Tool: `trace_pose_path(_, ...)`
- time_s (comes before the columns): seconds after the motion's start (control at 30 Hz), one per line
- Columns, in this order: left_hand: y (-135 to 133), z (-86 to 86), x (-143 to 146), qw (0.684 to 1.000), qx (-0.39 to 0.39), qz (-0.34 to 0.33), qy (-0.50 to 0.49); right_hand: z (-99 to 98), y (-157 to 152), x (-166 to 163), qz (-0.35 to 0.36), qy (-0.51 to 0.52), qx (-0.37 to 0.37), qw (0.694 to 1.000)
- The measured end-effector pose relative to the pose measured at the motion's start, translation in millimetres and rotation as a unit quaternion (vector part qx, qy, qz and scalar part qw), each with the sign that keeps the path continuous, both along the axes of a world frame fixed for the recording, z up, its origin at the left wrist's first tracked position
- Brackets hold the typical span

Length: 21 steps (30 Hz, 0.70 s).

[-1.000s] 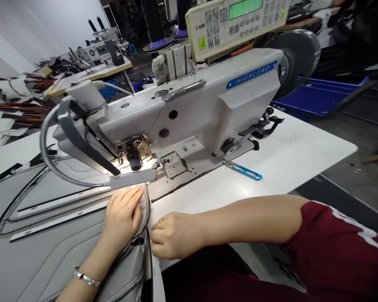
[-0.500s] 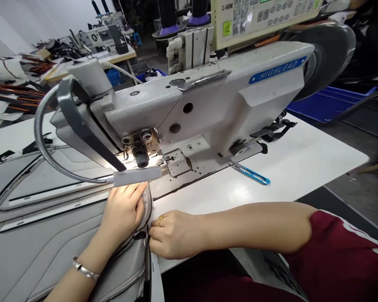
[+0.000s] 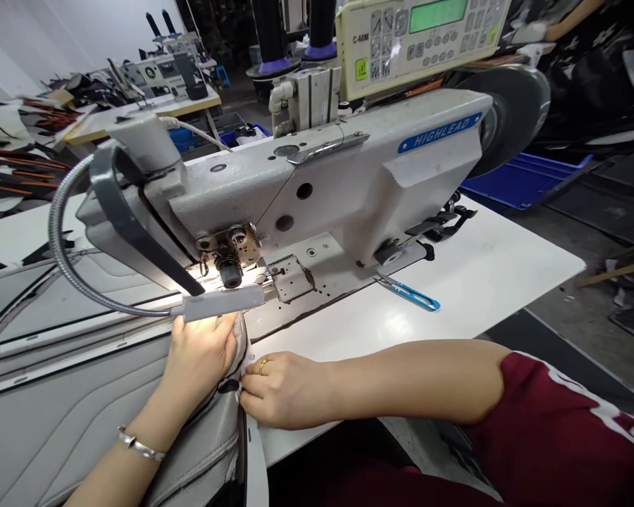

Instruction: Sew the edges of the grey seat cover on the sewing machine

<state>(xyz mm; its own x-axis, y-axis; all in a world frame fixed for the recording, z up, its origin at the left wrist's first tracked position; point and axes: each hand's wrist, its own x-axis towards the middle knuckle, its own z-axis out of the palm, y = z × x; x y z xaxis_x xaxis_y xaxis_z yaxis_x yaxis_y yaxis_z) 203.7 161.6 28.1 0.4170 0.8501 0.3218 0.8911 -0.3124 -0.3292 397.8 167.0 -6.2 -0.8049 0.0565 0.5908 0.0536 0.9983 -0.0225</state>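
A grey padded cover, like a seat cover [image 3: 79, 415], with stitched lines and dark edging, lies under the head of a sewing machine [image 3: 317, 183]. On its right part rests my left hand [image 3: 203, 348], closed on the material just below the lamp [image 3: 222, 303]; the lamp hides its fingertips. My right hand [image 3: 282, 391], with a ring, pinches the cover's right edge, close to the left hand. Blue thread snips [image 3: 409, 294] lie on the white table [image 3: 486, 282], right of the hands and touched by neither.
A control panel [image 3: 385, 60] and thread cones [image 3: 269, 42] stand behind the machine. Beyond the table's right end sits a blue crate [image 3: 523, 179]. Another sewing machine [image 3: 161, 74] is at the back left. Another person's arm [image 3: 570, 17] shows at the top right.
The view has shifted, so the machine appears farther left and slightly lower. The fingers of my left hand look more curled on the cover. My right hand keeps its pinch on the edge.
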Motion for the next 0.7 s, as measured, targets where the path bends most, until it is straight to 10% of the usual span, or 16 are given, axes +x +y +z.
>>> trace_pose_path(0.37,21,-3.4,-9,0.992,0.009,-0.077,-0.095,-3.3,6,-2,-0.051,0.029,0.041,0.997)
trace_pose_path(0.53,-8,16.8,-8,0.975,-0.144,-0.092,-0.142,-2.4,3,0,-0.01,0.003,0.036,0.999)
trace_pose_path(0.7,-36,0.1,3,0.988,-0.069,-0.072,-0.121,-3.4,-1,-1,0.011,-0.005,0.026,1.0)
